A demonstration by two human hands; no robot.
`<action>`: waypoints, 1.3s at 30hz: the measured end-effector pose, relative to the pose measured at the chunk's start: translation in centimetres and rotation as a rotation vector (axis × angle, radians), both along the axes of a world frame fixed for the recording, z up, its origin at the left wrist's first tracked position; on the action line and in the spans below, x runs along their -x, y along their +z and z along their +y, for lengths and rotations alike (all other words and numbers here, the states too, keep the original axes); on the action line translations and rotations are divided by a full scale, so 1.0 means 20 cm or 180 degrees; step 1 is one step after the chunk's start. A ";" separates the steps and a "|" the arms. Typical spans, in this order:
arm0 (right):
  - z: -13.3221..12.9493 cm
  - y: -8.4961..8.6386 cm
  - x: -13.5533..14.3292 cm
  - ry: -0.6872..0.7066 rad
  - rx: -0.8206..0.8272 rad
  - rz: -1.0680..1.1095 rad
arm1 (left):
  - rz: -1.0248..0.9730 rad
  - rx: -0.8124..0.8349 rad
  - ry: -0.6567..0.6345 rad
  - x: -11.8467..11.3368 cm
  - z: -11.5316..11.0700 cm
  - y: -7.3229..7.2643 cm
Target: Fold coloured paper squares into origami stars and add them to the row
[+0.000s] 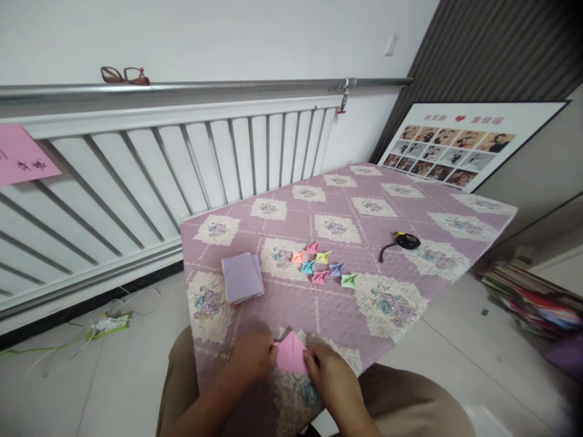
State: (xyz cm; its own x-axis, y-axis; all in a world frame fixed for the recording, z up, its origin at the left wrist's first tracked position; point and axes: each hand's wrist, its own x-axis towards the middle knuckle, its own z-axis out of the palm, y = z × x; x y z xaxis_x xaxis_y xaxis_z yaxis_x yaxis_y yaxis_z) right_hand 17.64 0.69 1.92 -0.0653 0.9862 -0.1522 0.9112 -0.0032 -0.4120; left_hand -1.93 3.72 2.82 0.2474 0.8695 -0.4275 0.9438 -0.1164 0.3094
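A pink sheet of paper, partly folded with a pointed top and a crease down its middle, is between my hands just above the tablecloth. My left hand is closed on its left edge. Thumb and fingers of my right hand pinch its right edge. Beyond them lies a group of several small folded paper pieces in pink, orange, yellow, teal, purple and green, such as the green folded piece. To the left sits a stack of square coloured paper with a purple sheet on top.
The floral tablecloth covers a table against a white radiator. A black object with a strap lies to the right. Glasses rest on the pipe. A photo board leans behind; a power strip is on the floor.
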 end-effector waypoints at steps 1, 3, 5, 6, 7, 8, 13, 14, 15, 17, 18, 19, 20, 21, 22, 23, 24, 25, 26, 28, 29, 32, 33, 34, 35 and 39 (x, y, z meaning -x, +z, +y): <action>0.00 0.00 0.00 -0.0009 0.0005 -0.0038 | 0.0020 -0.0004 0.0003 0.00 0.00 0.00; 0.00 0.00 0.00 -0.0016 -0.0002 -0.0124 | 0.0055 -0.0025 0.0009 -0.01 0.01 0.01; -0.01 -0.01 0.00 0.0007 -0.0044 -0.0230 | 0.0080 -0.0049 0.0008 -0.01 0.01 0.01; -0.01 -0.01 0.00 0.0027 -0.0074 -0.0279 | 0.0091 -0.0066 0.0010 -0.01 0.01 0.01; -0.01 -0.02 0.00 0.0051 -0.0107 -0.0319 | 0.0102 -0.0081 0.0016 -0.01 0.01 0.01; -0.01 -0.03 0.00 0.0067 -0.0142 -0.0345 | 0.0111 -0.0097 0.0023 -0.01 0.00 0.01; -0.01 -0.10 -0.03 0.0115 -0.0602 -0.0311 | 0.0129 -0.0243 0.0055 -0.01 -0.01 -0.01; -0.01 -0.12 -0.04 0.0171 -0.0780 -0.0328 | 0.0121 -0.0298 0.0039 -0.01 -0.02 -0.01; -0.01 -0.13 -0.04 0.0255 -0.0968 -0.0357 | 0.0102 -0.0366 -0.0003 -0.01 -0.02 -0.02; -0.01 -0.15 -0.05 0.0467 -0.1302 -0.0433 | 0.0028 -0.0500 -0.0198 -0.01 -0.03 -0.02; -0.01 -0.15 -0.05 0.0584 -0.1440 -0.0459 | -0.0020 -0.0555 -0.0346 -0.01 -0.03 -0.03; -0.01 -0.16 -0.05 0.0711 -0.1553 -0.0466 | -0.0070 -0.0593 -0.0505 -0.01 -0.04 -0.04; 0.00 -0.16 -0.05 0.0841 -0.1634 -0.0451 | -0.0118 -0.0607 -0.0658 -0.01 -0.04 -0.05; 0.00 -0.16 -0.05 0.0969 -0.1681 -0.0417 | -0.0155 -0.0618 -0.0807 -0.02 -0.04 -0.07; 0.00 -0.17 -0.05 0.1082 -0.1697 -0.0367 | -0.0184 -0.0642 -0.0949 -0.02 -0.05 -0.08; 0.00 -0.17 -0.05 0.1168 -0.1686 -0.0305 | -0.0211 -0.0685 -0.1074 -0.02 -0.05 -0.09; 0.00 -0.16 -0.06 0.1221 -0.1648 -0.0234 | -0.0239 -0.0738 -0.1175 -0.02 -0.05 -0.10; 0.00 -0.16 -0.06 0.1237 -0.1584 -0.0159 | -0.0274 -0.0795 -0.1240 -0.01 -0.06 -0.11; 0.00 -0.14 -0.06 0.1219 -0.1497 -0.0077 | -0.0322 -0.0849 -0.1264 -0.01 -0.06 -0.11; 0.00 -0.11 -0.06 0.1133 -0.1254 0.0085 | -0.0478 -0.0917 -0.1185 0.00 -0.07 -0.10; -0.01 -0.09 -0.06 0.1095 -0.1107 0.0163 | -0.0568 -0.0926 -0.1132 0.00 -0.08 -0.09; -0.02 -0.03 -0.05 0.1014 -0.0794 0.0276 | -0.0734 -0.0901 -0.1038 0.01 -0.10 -0.06; -0.02 -0.01 -0.05 0.0988 -0.0738 0.0281 | -0.0735 -0.0884 -0.1025 0.01 -0.10 -0.06; -0.03 -0.01 -0.05 0.0962 -0.0703 0.0271 | -0.0719 -0.0872 -0.1009 0.01 -0.11 -0.06; -0.03 0.00 -0.04 0.0940 -0.0687 0.0249 | -0.0702 -0.0875 -0.0988 0.01 -0.11 -0.07; -0.02 -0.02 -0.04 0.0962 -0.0761 0.0099 | -0.0680 -0.0899 -0.0935 0.00 -0.10 -0.08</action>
State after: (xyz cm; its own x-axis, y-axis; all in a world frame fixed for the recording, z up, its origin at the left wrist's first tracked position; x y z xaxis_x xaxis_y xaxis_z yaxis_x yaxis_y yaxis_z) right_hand 18.39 0.35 1.46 -0.3594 0.9292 0.0863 0.8434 0.3630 -0.3962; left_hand -1.92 1.73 1.17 0.5575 0.8245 -0.0965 0.7767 -0.4771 0.4112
